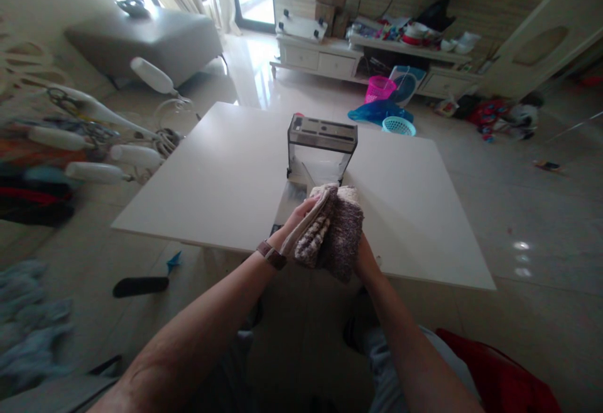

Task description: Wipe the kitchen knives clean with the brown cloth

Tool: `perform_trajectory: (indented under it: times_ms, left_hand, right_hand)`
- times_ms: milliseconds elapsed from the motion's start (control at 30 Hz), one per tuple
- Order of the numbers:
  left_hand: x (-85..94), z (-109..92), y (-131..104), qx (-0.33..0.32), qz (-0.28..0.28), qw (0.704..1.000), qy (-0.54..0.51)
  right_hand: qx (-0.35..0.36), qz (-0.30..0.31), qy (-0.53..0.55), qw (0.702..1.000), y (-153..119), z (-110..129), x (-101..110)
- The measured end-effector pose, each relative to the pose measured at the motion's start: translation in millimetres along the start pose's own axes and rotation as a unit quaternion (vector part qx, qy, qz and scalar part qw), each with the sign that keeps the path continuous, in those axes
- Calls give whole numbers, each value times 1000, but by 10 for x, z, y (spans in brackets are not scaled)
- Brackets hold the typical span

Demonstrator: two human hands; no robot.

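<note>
A folded, fuzzy brown and cream cloth (346,234) is held up over the near edge of the white table (202,180). My left hand (299,214) grips its left side, with a brown watch on the wrist. At the cloth's right side is my right hand (362,253), closed on it and mostly hidden behind the fabric. Just beyond the cloth stands a clear box-like device with a grey slotted top (323,131) and dark edges. A flat base part (288,202) of it shows to the left of the cloth.
White lamp arms (153,75) reach in at the left of the table. Past the far edge, a pink basket (379,89) and a light blue basket (398,126) stand on the floor. A red item (509,375) lies at the lower right.
</note>
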State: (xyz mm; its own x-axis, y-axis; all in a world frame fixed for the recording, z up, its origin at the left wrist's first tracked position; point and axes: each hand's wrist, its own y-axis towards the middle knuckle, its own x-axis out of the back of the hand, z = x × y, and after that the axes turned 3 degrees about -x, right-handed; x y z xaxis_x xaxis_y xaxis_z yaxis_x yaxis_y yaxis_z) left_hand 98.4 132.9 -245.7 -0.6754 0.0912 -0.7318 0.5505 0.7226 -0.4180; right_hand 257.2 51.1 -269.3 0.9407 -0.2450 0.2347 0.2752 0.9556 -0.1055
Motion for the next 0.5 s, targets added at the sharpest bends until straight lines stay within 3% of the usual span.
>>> perform_trajectory:
  times_ms: [167, 400, 500]
  left_hand:
    - [32, -12, 16, -19, 1, 1000, 8]
    - [91, -5, 98, -53, 27, 998, 33]
    - [98, 9, 119, -46, 9, 998, 37]
  right_hand:
    - [0, 31, 3, 1000, -45, 54, -8]
    - [-1, -50, 65, 997, -47, 173, -7]
    - [-39, -9, 143, 989, -45, 179, -5]
